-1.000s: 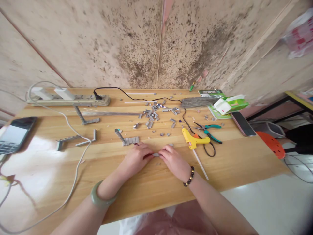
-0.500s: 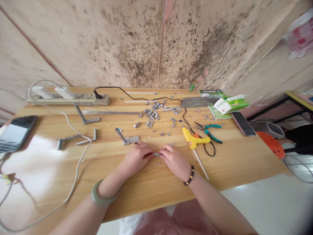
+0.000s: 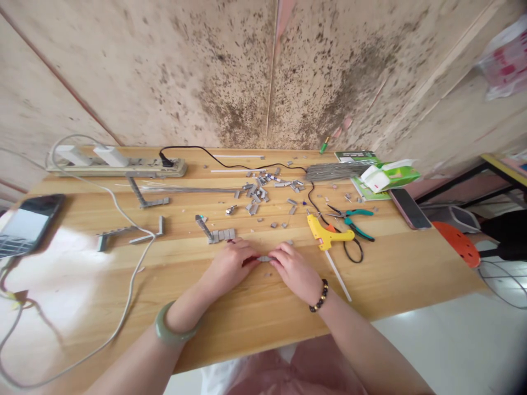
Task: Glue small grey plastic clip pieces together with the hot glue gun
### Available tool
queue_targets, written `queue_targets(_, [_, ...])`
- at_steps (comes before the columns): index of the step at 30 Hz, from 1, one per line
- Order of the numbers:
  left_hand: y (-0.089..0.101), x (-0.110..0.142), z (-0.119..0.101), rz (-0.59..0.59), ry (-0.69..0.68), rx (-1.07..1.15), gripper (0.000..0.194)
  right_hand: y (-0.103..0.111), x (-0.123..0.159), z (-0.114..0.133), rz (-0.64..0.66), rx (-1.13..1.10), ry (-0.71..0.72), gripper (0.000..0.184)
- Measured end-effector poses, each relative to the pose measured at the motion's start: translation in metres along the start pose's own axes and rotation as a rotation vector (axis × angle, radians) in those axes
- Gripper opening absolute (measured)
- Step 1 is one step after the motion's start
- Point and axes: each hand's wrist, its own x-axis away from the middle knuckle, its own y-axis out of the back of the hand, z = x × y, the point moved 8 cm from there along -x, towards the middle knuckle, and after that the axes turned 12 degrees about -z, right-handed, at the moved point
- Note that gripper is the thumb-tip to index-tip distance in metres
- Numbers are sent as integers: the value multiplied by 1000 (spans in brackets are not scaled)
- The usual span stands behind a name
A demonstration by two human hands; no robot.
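Note:
Between my two hands, low over the table's front middle, is a small grey strip [image 3: 264, 258] of joined flat pieces. The fingertips of my left hand [image 3: 231, 267] pinch its left end, and those of my right hand [image 3: 294, 270] pinch its right end. Fingers cover both ends of the strip. Just beyond my left hand lies an L-shaped assembly of grey pieces [image 3: 222, 235], one leg rising at an angle. To the right of my right hand rests a yellow hot glue gun [image 3: 327, 233] with a white glue stick [image 3: 338, 276] coming out of its back.
Loose grey pieces [image 3: 256, 195] are scattered mid-table. Teal-handled pliers [image 3: 357, 219], a wire bundle [image 3: 340, 171], a tissue pack [image 3: 391, 175] and a phone [image 3: 409, 208] lie at right. A power strip [image 3: 140, 167], more grey assemblies [image 3: 144, 197] and a white cable [image 3: 130, 288] occupy the left.
Almost nothing differs. Both hands keep their pinch on the grey strip in the same place; the view has shifted very slightly.

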Motion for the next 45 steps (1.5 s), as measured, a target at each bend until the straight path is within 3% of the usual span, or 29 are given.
queue_targets(33, [-5,2,5,34,30,-20,9,-2,-1,1,25,19,25,13])
queue_targets(45, [-4,1,3,51,37,-13,9,2,-2,1,40,-67,-9,17])
